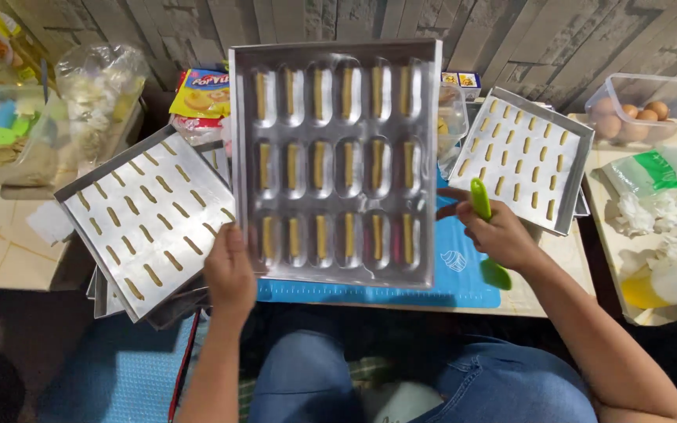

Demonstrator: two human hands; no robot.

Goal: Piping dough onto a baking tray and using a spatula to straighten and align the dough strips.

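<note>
Eighteen oblong hollows in three rows fill the silver mould tray (337, 160), each holding a tan strip of dough; it rests on a blue mat (464, 286) in front of the person. The left hand (229, 270) grips its lower-left edge, thumb on top. The right hand (499, 235) is closed around a green spatula (486, 235). A clear tub (652, 102) holds eggs (628, 116).

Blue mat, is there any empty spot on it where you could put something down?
Only a bare strip of the blue mat shows, between the moulded tray and the right hand holding a green spatula. Both sides are crowded with flat trays of dough strips.
</note>
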